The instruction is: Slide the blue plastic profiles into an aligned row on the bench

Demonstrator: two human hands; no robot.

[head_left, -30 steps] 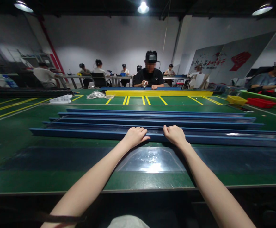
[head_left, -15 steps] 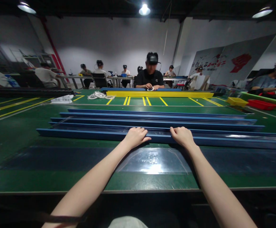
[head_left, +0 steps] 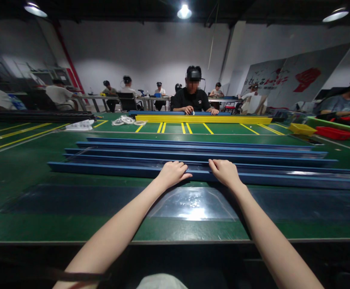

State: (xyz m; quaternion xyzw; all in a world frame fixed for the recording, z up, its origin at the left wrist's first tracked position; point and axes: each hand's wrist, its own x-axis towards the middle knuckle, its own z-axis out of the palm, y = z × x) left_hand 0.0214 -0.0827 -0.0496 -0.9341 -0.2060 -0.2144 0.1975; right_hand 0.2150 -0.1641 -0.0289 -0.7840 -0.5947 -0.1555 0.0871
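Several long blue channel strips lie side by side across the green table. My left hand (head_left: 172,173) is closed over the near wall of the closest blue channel (head_left: 102,169), its thumb on the front face and its fingertips hidden inside. A short way to the right, my right hand (head_left: 224,171) grips the same wall, fingers curled over the top edge. Clear film shines inside this channel. Between my forearms and to both sides, a flat transparent plastic sheet (head_left: 189,202) lies on the table in front of the channel.
Behind the blue strips lies a long yellow strip (head_left: 203,119), where a person (head_left: 193,96) in black works. White coils (head_left: 123,120) and a white packet (head_left: 80,125) lie to the left. Yellow (head_left: 301,129) and red (head_left: 334,133) trays stand at right. The table's front edge (head_left: 189,242) is near me.
My right hand has slid left along the channel wall, closer to my left hand, which has stayed in place. The person opposite has moved their hands apart.
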